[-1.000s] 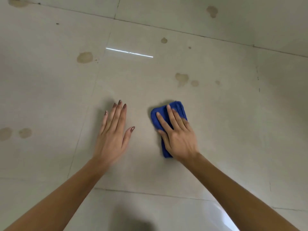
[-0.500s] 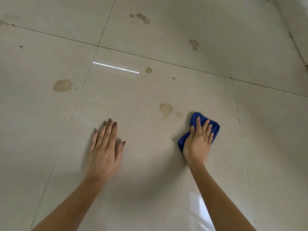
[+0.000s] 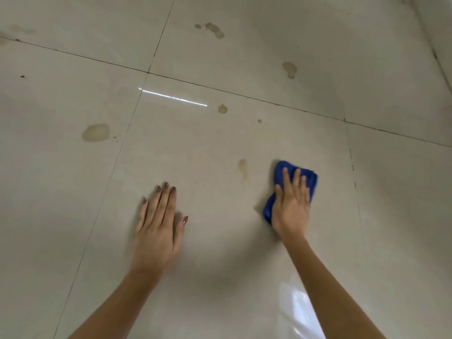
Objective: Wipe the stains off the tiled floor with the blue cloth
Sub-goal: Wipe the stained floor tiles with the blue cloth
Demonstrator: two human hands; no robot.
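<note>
Most of the blue cloth [image 3: 278, 173] lies hidden under the right hand [image 3: 291, 209] — the left hand [image 3: 159, 231] seems slightly blurred

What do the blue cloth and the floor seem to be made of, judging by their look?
Blue cloth: probably soft matte fabric, perhaps microfibre or terry; it bunches into folds under the right hand and shows no shine. Floor: probably glazed ceramic or porcelain tiles, beige and glossy; it mirrors a bright light strip, and thin dark grout lines divide it.
</note>
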